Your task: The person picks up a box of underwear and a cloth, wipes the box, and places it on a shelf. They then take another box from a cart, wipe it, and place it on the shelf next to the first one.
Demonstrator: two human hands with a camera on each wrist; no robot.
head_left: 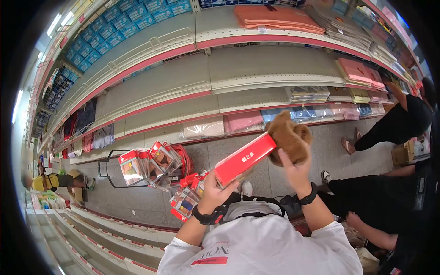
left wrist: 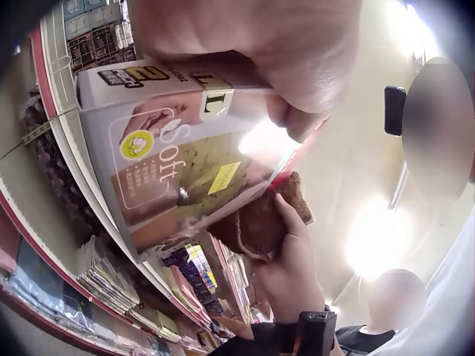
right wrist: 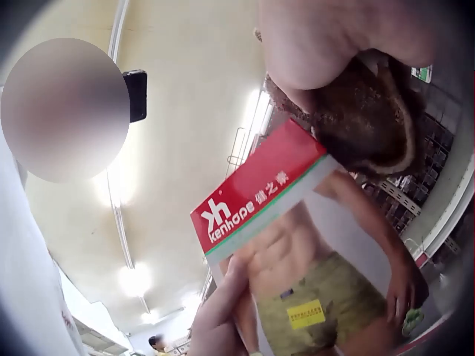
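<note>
My left hand (head_left: 215, 190) grips one end of a red and white underwear box (head_left: 245, 158), its fingers curled round the edge. The printed front, with a person in green camouflage boxer shorts, shows in the right wrist view. From above, my right hand (head_left: 297, 172) pinches a brown fuzzy cloth (head_left: 293, 142) between thumb and fingers. The cloth hangs folded right at the far end of the box and overlaps it in the left wrist view.
Shelves (head_left: 256, 64) with folded packaged textiles run across the front. On the floor to the left, a cart (head_left: 107, 169) stands beside several red underwear boxes (head_left: 133, 167). People in black (head_left: 380, 188) stand at the right; another person in yellow (head_left: 43, 182) is at the far left.
</note>
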